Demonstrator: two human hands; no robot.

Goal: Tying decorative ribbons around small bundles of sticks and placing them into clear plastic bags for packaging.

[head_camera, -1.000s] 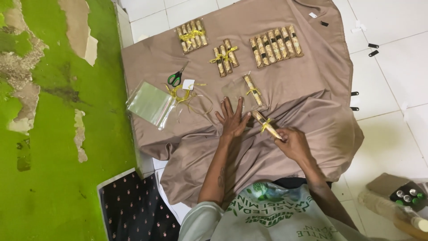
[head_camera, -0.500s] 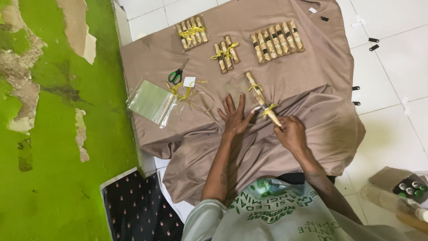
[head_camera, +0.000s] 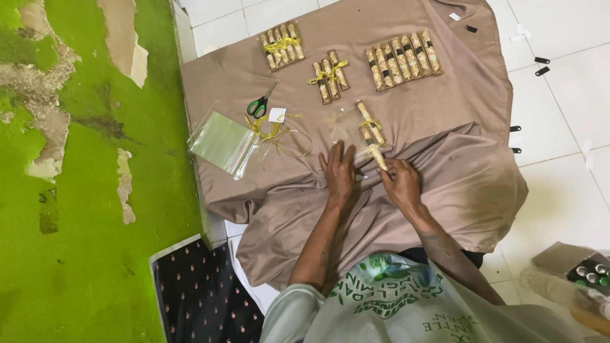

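My right hand [head_camera: 400, 183] grips a slim gold-patterned stick packet [head_camera: 377, 155] by its near end, just below a small bundle [head_camera: 369, 123] tied with yellow ribbon. My left hand [head_camera: 340, 171] lies flat on the tan cloth [head_camera: 445, 127] with fingers spread, right beside the packet. Farther up the cloth lie three more ribbon-tied or lined-up bundles: one at the far left [head_camera: 281, 46], one in the middle [head_camera: 329, 73], and a wide row at the right [head_camera: 402, 59].
Green-handled scissors [head_camera: 258, 105], loose yellow ribbon [head_camera: 273, 132] and a stack of clear plastic bags [head_camera: 221, 142] lie left of my hands. A green peeling wall [head_camera: 76, 190] runs along the left. A box of small bottles [head_camera: 588, 273] sits at the lower right on white tiles.
My right hand has brought the stick packet leftward, closer to my left hand and to the tied bundle. The left hand has stayed flat on the cloth.
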